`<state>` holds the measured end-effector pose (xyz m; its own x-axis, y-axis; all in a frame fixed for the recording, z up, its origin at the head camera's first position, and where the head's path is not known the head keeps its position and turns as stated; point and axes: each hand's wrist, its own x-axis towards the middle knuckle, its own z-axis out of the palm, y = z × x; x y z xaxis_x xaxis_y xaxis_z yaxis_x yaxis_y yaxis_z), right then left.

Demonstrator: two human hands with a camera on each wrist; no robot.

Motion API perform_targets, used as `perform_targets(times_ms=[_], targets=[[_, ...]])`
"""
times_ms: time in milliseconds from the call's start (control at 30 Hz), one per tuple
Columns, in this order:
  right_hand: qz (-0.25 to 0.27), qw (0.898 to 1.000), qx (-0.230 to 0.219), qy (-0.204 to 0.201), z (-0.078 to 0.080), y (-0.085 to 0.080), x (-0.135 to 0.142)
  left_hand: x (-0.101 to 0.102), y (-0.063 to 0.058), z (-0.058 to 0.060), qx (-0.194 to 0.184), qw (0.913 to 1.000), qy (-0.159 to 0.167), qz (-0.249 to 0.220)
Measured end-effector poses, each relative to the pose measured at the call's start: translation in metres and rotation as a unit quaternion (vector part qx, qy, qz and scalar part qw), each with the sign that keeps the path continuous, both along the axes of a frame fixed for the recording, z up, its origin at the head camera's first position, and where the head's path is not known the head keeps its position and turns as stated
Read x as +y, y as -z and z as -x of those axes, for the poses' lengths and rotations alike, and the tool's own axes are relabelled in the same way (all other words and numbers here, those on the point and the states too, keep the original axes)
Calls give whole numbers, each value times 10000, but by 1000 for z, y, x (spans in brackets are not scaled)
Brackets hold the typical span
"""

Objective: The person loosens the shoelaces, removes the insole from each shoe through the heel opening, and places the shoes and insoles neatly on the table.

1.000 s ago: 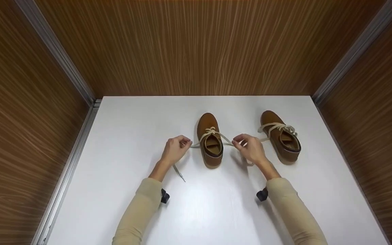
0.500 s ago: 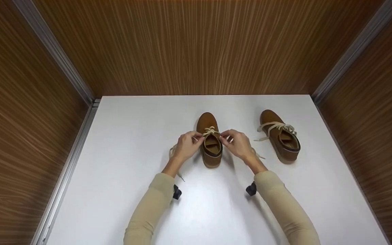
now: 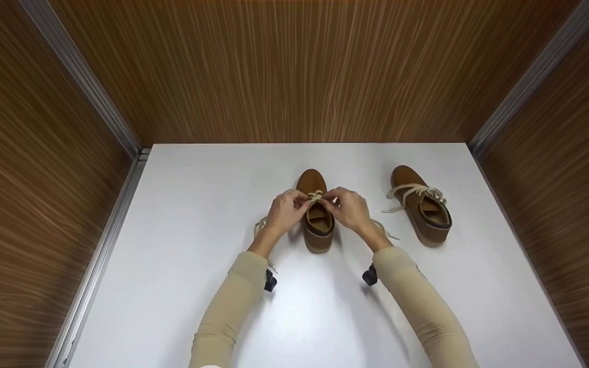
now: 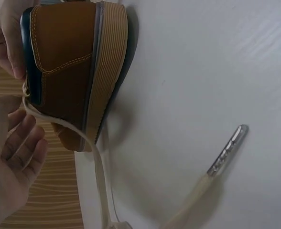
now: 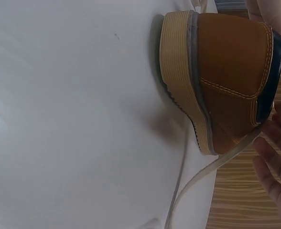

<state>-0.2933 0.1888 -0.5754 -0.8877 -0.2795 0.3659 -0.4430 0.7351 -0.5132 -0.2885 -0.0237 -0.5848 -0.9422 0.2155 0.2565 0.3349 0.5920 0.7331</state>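
Observation:
A brown lace-up shoe (image 3: 311, 180) stands on the white table, toe pointing away from me. My left hand (image 3: 285, 212) pinches its cream shoelace (image 4: 98, 167) at the left of the lacing, thumb against fingertips. From the other side my right hand (image 3: 348, 209) pinches the lace close to the knot (image 3: 315, 196). The two hands' fingertips are nearly together over the top of the tongue. Loose lace ends trail from both hands onto the table; one has a metal tip (image 4: 226, 150). Fingers partly hide the knot.
To the right stands the matching brown shoe (image 3: 422, 220), angled, its lace draped across the front and onto the table. Wood-grain panels (image 3: 294, 71) enclose the white table (image 3: 197, 179) at the back and both sides.
Both hands have moved inward, from holding the lace stretched out to either side to pinching it beside the knot. The shoe has stayed in place.

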Motion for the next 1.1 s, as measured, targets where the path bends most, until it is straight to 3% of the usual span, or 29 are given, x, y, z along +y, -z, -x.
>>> perform_targets(times_ms=[400, 667, 1100], targets=[[-391, 9990, 163, 132, -1, 2, -6, 7, -2, -1, 111, 9986, -66, 511], [-691, 9969, 306, 201, -2, 1, -8, 13, -3, -1, 418, 9963, -141, 744], [-1198, 9888, 883, 143, -6, 1, -8, 12, -2, -3, 823, 9941, -139, 694]])
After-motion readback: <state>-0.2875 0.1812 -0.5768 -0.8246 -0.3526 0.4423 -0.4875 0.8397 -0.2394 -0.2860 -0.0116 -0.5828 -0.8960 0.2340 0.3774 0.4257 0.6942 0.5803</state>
